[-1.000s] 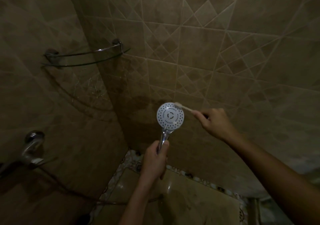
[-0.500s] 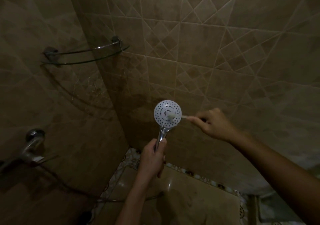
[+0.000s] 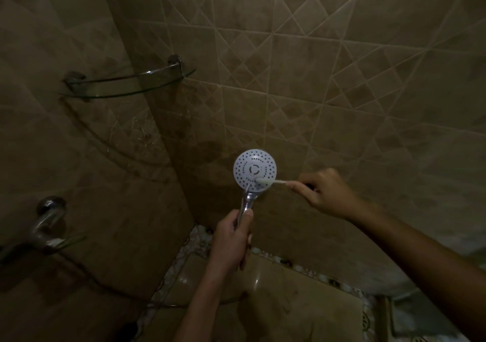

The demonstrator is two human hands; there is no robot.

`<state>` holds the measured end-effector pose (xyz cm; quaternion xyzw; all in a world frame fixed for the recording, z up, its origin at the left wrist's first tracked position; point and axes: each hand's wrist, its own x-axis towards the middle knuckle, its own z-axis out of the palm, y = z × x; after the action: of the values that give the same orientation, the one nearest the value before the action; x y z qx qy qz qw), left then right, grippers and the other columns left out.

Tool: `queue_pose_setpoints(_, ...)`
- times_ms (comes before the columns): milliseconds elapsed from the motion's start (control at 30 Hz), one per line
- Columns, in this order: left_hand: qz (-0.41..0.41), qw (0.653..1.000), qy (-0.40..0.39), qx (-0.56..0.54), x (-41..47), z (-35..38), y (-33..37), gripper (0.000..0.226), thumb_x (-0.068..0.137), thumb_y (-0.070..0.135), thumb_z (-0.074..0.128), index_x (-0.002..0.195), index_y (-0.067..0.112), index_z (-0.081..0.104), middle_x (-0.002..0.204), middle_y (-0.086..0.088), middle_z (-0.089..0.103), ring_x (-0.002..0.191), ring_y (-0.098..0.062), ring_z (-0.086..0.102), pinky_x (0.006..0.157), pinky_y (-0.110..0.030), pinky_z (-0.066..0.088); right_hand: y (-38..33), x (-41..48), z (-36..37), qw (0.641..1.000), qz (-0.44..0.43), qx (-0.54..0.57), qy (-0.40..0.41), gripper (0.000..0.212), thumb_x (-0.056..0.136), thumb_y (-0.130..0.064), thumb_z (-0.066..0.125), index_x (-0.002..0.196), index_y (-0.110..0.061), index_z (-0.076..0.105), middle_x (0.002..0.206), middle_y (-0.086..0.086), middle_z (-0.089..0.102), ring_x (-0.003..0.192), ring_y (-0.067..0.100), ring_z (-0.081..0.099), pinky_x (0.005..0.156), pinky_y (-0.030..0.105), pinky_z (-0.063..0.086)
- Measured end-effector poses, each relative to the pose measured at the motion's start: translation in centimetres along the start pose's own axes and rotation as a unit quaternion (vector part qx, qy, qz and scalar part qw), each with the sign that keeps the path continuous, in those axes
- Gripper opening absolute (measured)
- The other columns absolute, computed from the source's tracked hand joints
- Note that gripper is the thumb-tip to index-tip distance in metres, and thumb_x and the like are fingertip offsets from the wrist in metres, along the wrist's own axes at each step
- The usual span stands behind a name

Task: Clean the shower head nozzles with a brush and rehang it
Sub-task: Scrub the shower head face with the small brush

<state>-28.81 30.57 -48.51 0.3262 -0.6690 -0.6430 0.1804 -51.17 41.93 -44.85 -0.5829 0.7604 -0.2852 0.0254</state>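
Observation:
A round white shower head (image 3: 253, 166) with many small nozzle holes faces me, upright on a chrome handle. My left hand (image 3: 232, 236) is shut around that handle from below. My right hand (image 3: 326, 193) grips a pale toothbrush (image 3: 268, 181) by its handle from the right. The brush's bristle end lies against the lower right part of the nozzle face. The hose runs down from the handle, mostly hidden behind my left hand and forearm.
A glass corner shelf (image 3: 126, 84) with chrome brackets is fixed in the corner, upper left. A chrome tap (image 3: 46, 223) sticks out of the left wall. Tiled walls close in on both sides; the tiled floor (image 3: 276, 310) is below.
The brush has moved from the top right rim of the shower head down across the face to its lower right. Both hands shifted slightly; the grips are the same.

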Motion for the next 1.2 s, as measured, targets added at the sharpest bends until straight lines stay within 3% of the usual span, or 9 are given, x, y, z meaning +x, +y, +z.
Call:
queue_pose_setpoints(133,-0.019,1.000,-0.009,-0.017,-0.1,-0.3,0.0,0.031,0.103,0.035,0.049,0.079,0.015,0.049,0.056,-0.003,0.047,0.031,-0.013,0.037,0.032,-0.019,0.029,0.5,0.7,-1.2,0.988,0.102,-0.003,0.119,0.038,0.099,-0.044,0.055,0.077,-0.021,0.077,0.053,-0.008,0.062,0.044,0.006,0.054,0.045,0.028,0.044)
queue_pose_setpoints(333,-0.017,0.999,-0.019,-0.030,-0.4,-0.3,0.1,0.033,0.103,0.037,0.048,0.077,0.016,0.049,0.055,-0.002,0.047,0.032,-0.014,0.036,0.034,-0.019,0.031,-0.9,-0.8,-0.3,0.998,0.008,0.042,-0.053,0.043,0.095,-0.054,0.051,0.069,-0.024,0.068,0.050,-0.006,0.055,0.043,0.011,0.051,0.041,0.019,0.036)
queue_pose_setpoints(500,-0.015,0.999,-0.020,-0.046,-0.3,-0.8,1.0,0.033,0.103,0.039,0.048,0.080,0.015,0.049,0.058,-0.002,0.047,0.034,-0.013,0.036,0.035,-0.019,0.032,-0.9,0.2,-0.6,0.986,0.111,0.034,0.115,0.039,0.099,-0.040,0.058,0.059,-0.040,0.057,0.047,-0.012,0.052,0.043,0.006,0.049,0.047,0.021,0.035)
queue_pose_setpoints(700,-0.006,0.999,-0.015,-0.037,-0.1,-0.7,1.2,0.032,0.102,0.041,0.049,0.081,0.016,0.051,0.058,-0.002,0.048,0.035,-0.013,0.038,0.035,-0.021,0.032,-1.9,-0.6,-0.1,0.999,0.007,0.054,0.003,0.042,0.098,-0.047,0.054,0.066,-0.023,0.067,0.047,-0.007,0.054,0.043,0.013,0.053,0.041,0.021,0.037)
queue_pose_setpoints(867,-0.009,0.999,-0.013,-0.033,-0.2,-1.0,0.9,0.033,0.101,0.043,0.049,0.080,0.018,0.052,0.059,-0.002,0.048,0.037,-0.013,0.038,0.035,-0.022,0.032,-0.9,0.5,-0.9,0.986,0.097,0.026,0.130,0.039,0.099,-0.044,0.055,0.063,-0.030,0.063,0.048,-0.012,0.053,0.045,0.007,0.052,0.045,0.017,0.032)
queue_pose_setpoints(967,0.002,1.000,-0.004,-0.016,-0.2,-0.9,1.0,0.033,0.101,0.041,0.049,0.082,0.015,0.053,0.059,-0.005,0.048,0.036,-0.014,0.039,0.035,-0.022,0.031,-1.8,-0.1,-1.1,0.998,0.008,0.061,-0.006,0.036,0.099,-0.039,0.058,0.063,-0.033,0.061,0.047,-0.010,0.052,0.042,0.011,0.051,0.041,0.018,0.036)
queue_pose_setpoints(1033,0.007,1.000,0.000,-0.014,-0.3,-0.8,1.0,0.033,0.101,0.039,0.050,0.082,0.013,0.053,0.059,-0.006,0.048,0.036,-0.014,0.038,0.034,-0.022,0.030,-1.9,-0.2,-0.8,0.999,-0.006,0.038,-0.035,0.038,0.098,-0.047,0.055,0.067,-0.027,0.066,0.048,-0.008,0.054,0.042,0.012,0.053,0.040,0.018,0.037)
queue_pose_setpoints(1133,0.006,1.000,-0.003,-0.012,-0.4,-0.7,1.0,0.032,0.102,0.038,0.050,0.083,0.012,0.052,0.060,-0.007,0.047,0.037,-0.014,0.038,0.034,-0.022,0.030,-1.3,0.9,-1.4,0.991,0.094,0.005,0.096,0.042,0.099,-0.047,0.053,0.067,-0.023,0.069,0.049,-0.006,0.056,0.042,0.009,0.051,0.042,0.018,0.036)
queue_pose_setpoints(1200,0.006,1.000,0.000,-0.010,-0.5,-0.7,0.9,0.032,0.102,0.037,0.050,0.083,0.012,0.052,0.063,-0.010,0.047,0.037,-0.013,0.037,0.033,-0.021,0.029,-1.1,1.1,-1.8,0.988,0.092,0.008,0.124,0.041,0.100,-0.042,0.056,0.069,-0.020,0.072,0.051,-0.003,0.059,0.042,0.010,0.051,0.044,0.022,0.037)
